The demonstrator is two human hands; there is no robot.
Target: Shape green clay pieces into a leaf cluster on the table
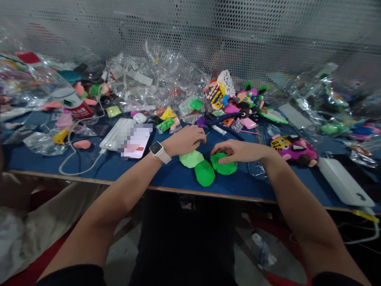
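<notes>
Three flat rounds of modelling clay lie together on the blue table: a pale green one [192, 159], a darker green one [204, 173] nearest the edge, and a green one [228, 167] at the right. My right hand [228, 151] rests over the right-hand round, with the thumb across its top and the fingers curled at its far left edge. My left hand [189, 140], with a watch [160, 152] at the wrist, hovers just above or behind the pale round. Its fingers bend downward, and their tips are partly hidden, so contact with anything cannot be made out.
A phone [138, 141] and a white power bank [117, 134] with a cable lie to the left. Clay packets, clear wrappers [166, 75] and a striped clay figure [222, 91] crowd the back. A clay mask [294, 150] and another power bank [345, 180] are at right.
</notes>
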